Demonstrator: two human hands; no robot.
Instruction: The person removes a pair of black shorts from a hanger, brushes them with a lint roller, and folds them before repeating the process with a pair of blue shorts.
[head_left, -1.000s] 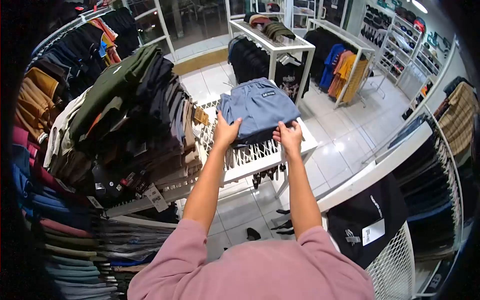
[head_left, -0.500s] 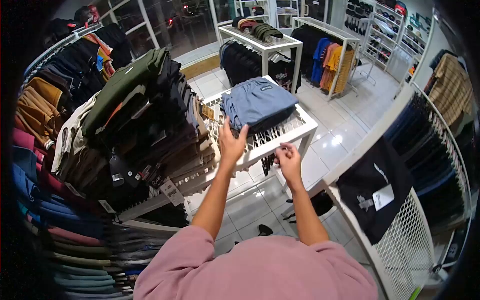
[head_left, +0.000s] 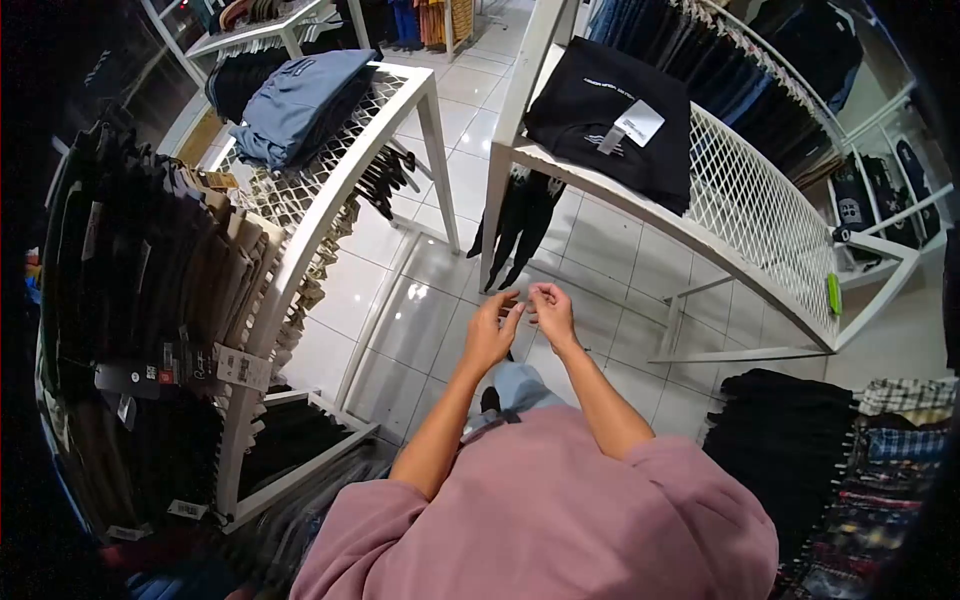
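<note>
My left hand is in front of my body, holding nothing, with its fingers bent and the thumb apart. Close beside it, my right hand has its fingers curled and thumb pressed in; whatever it pinches, if anything, is too small to make out. Both hands are over the floor between two white racks. On the left mesh-topped rack lies a pile of folded blue-grey garments. A folded black shirt with a white tag rests on the right mesh-topped rack.
Stacked trousers fill the near left rack, with price tags hanging off its edge. Black garments hang under the right rack. Jeans hang behind it, and checked shirts are at lower right. Tiled floor runs between the racks.
My view has turned right, so the blue-grey pile now sits at upper left. Both hands have left the area beside that pile and come close together in front of me.
</note>
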